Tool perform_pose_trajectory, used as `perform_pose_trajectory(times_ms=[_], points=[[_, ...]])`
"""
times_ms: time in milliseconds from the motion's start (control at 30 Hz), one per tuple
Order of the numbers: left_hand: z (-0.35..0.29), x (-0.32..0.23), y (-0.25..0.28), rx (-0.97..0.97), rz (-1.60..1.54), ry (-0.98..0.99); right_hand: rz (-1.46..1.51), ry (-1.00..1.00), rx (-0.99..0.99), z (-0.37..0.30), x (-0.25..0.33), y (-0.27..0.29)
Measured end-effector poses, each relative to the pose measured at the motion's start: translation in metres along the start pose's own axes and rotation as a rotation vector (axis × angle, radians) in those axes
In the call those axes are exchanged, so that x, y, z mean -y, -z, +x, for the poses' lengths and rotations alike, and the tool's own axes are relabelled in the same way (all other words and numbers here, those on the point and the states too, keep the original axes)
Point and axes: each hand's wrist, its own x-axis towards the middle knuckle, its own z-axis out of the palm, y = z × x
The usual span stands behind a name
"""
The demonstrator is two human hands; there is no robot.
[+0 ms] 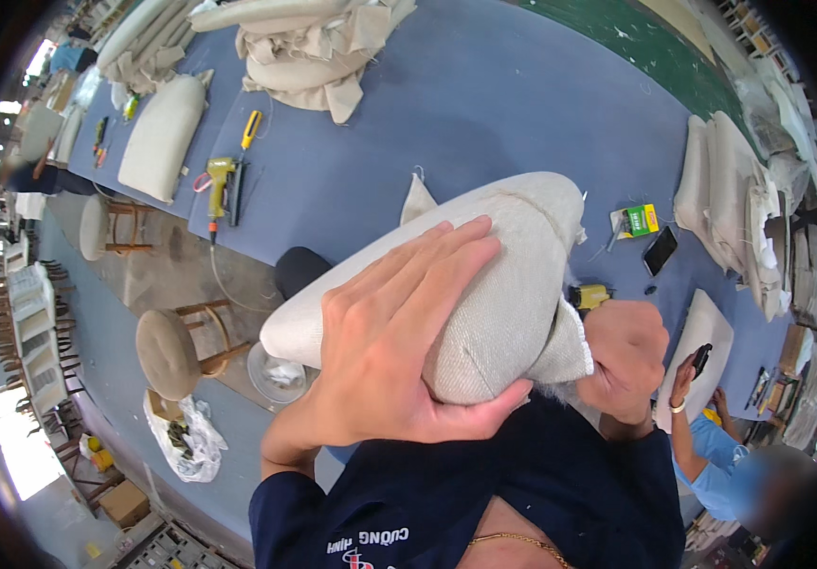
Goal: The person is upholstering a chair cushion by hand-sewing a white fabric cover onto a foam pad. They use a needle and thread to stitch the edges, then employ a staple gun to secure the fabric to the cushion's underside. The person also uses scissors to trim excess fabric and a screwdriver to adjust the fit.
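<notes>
A beige fabric-covered cushion (513, 275) is tilted up in front of my chest, thick and rounded at its right end. My left hand (408, 332) lies across it, fingers stretched over the top and thumb under the near edge, gripping it. A loose flap of the cover with a white stitched edge (574, 346) hangs at its right side. Right beside that flap my right hand (625, 356) is closed in a fist; what it holds, if anything, is hidden. A yellow and black tool (590, 295) shows just beyond the fist, partly covered.
On the blue-grey table (484, 85) lie a yellow staple gun (220, 178), a yellow-handled screwdriver (252, 128), a phone (660, 250) and a green-yellow box (638, 221). Cushion stacks (726, 190) stand at the right. A co-worker in blue (712, 474) sits nearby. Stools (167, 353) are at the left.
</notes>
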Motion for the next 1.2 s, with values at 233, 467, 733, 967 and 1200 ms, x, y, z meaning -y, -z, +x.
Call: perform_pose_trajectory(times_ms=[233,467,733,967,1200], points=[[-0.005,-0.006,-0.019,-0.041,0.037,-0.043,0.09,0.133,-0.019,-0.016,-0.018,-0.003],[0.0,0.003,-0.027,-0.116,-0.028,-0.041,0.186,0.171,-0.146,-0.008,-0.038,-0.03],[0.005,0.0,-0.031,-0.135,-0.055,-0.014,0.005,0.033,-0.028,-0.012,-0.017,0.0],[-0.002,-0.006,-0.034,-0.12,-0.015,-0.092,0.24,0.192,-0.183,-0.018,-0.038,-0.031],[0.001,-0.006,-0.028,-0.157,-0.075,-0.052,0.12,0.098,-0.073,-0.009,-0.024,-0.009]])
